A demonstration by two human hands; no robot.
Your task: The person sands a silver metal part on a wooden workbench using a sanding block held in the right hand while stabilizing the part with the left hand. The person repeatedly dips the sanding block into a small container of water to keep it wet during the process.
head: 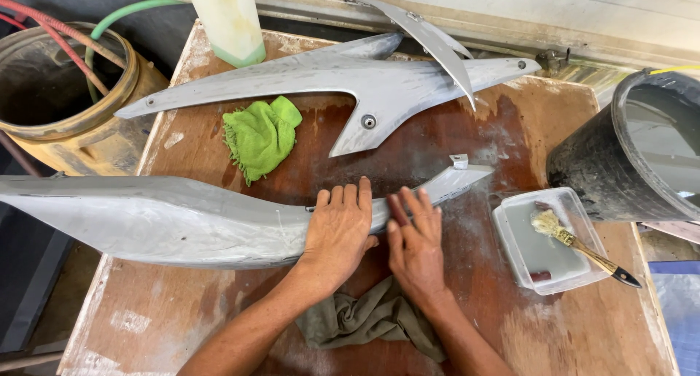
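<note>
Pressing long grey fairing panel (182,219) flat on desk (510,332) | left hand (339,230) released, palm down on panel | right hand (415,245) released, fingers rubbing panel's narrow end | surface dull, unfinished | second grey panel (350,84) beyond, untouched

Left hand (339,230) flat on long grey panel (168,219), right hand (415,245) pressing beside it, second grey panel (379,88) behind, green cloth (261,135) between, olive rag (364,318) under wrists, brush (576,243) across clear tray (510,223), wooden worktop (569,325).
</note>
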